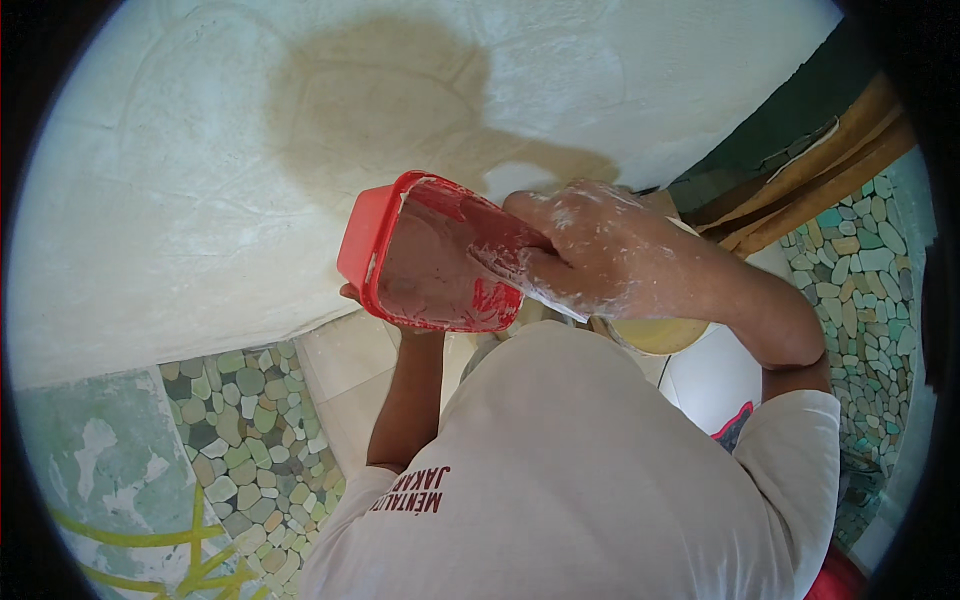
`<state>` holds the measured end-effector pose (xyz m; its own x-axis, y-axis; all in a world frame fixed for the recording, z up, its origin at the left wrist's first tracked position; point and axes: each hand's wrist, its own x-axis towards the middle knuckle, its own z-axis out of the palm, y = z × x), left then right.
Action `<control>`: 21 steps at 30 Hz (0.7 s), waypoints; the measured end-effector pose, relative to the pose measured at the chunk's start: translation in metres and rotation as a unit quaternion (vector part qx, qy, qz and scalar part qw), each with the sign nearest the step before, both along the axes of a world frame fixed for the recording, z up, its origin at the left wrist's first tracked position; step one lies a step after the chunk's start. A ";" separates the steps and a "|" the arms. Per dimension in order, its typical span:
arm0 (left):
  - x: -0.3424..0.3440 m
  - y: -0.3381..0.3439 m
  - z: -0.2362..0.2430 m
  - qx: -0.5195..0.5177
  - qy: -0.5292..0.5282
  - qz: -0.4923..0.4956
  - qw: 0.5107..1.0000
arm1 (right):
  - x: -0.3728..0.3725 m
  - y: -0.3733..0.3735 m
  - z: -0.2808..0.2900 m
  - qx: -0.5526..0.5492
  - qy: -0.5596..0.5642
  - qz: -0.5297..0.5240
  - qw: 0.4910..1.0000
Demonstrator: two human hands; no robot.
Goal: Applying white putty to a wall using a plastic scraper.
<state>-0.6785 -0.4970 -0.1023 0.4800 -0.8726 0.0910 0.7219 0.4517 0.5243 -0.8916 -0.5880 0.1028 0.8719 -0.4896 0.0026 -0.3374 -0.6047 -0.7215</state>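
Note:
A red plastic tub (365,240) is tilted in front of my chest, its mouth turned toward me. Smooth greyish-pink paste (425,260) coats its inside, with bare red patches near the rim. My left hand (350,292) supports the tub from below; only some fingertips show beside its lower left corner. Over the tub's right side, my right hand (590,245) is closed, spattered with white paste. It grips a flat scraper (555,303), whose pale, paste-smeared edge lies at the tub's right rim. The scraper's handle is hidden in the hand.
A pale plastered wall (180,200) rises close ahead, with my shadow on it. Behind my right forearm stands a yellowish round container (655,335). Brown cloth (820,170) hangs at the right. Pebble-patterned flooring (250,430) and beige tiles (345,355) lie below.

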 end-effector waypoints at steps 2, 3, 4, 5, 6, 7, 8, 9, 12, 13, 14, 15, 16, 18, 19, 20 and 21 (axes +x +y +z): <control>0.000 0.005 0.001 0.009 -0.001 0.000 1.000 | 0.002 0.001 -0.002 0.008 -0.005 0.007 1.000; -0.002 0.005 0.001 0.013 -0.001 -0.002 1.000 | 0.002 0.002 -0.003 0.012 -0.008 0.009 1.000; -0.001 0.005 0.002 0.016 -0.001 -0.003 1.000 | 0.003 0.002 -0.004 0.015 -0.010 0.012 1.000; 0.000 0.007 0.002 0.020 -0.001 -0.003 1.000 | 0.004 0.003 -0.005 0.018 -0.012 0.014 1.000; 0.001 0.010 0.004 0.023 -0.001 -0.002 1.000 | 0.006 0.004 -0.005 0.021 -0.014 0.019 0.999; 0.004 0.012 0.004 0.026 -0.001 -0.001 1.000 | 0.007 0.004 -0.006 0.024 -0.016 0.023 0.999; 0.004 0.016 0.005 0.030 0.000 0.000 1.000 | 0.009 0.005 -0.007 0.027 -0.018 0.028 0.999; 0.003 0.021 0.006 0.032 0.000 0.002 0.999 | 0.010 0.006 -0.007 0.029 -0.020 0.033 0.999; 0.002 0.036 0.008 0.038 0.002 0.006 0.999 | 0.012 0.008 -0.007 0.034 -0.025 0.047 0.998; 0.003 0.033 0.009 0.040 0.002 0.007 0.999 | 0.013 0.009 -0.007 0.036 -0.027 0.052 0.998; 0.002 0.039 0.009 0.042 0.003 0.009 0.999 | 0.014 0.010 -0.007 0.037 -0.028 0.057 0.997; 0.001 0.039 0.009 0.043 0.005 0.010 0.999 | 0.015 0.011 -0.008 0.038 -0.029 0.062 0.997; 0.007 0.040 0.011 0.045 0.006 0.011 0.999 | 0.015 0.011 -0.008 0.039 -0.030 0.066 0.997; -0.001 0.034 0.008 0.048 0.009 0.014 0.999 | 0.016 0.012 -0.008 0.042 -0.032 0.076 0.996; 0.004 0.035 0.010 0.050 0.010 0.016 0.999 | 0.016 0.013 -0.008 0.043 -0.033 0.082 0.995; 0.002 0.033 0.010 0.052 0.011 0.018 0.998 | 0.016 0.014 -0.007 0.044 -0.035 0.087 0.995; 0.003 0.039 0.011 0.053 0.011 0.020 0.998 | 0.017 0.013 -0.007 0.045 -0.036 0.088 0.994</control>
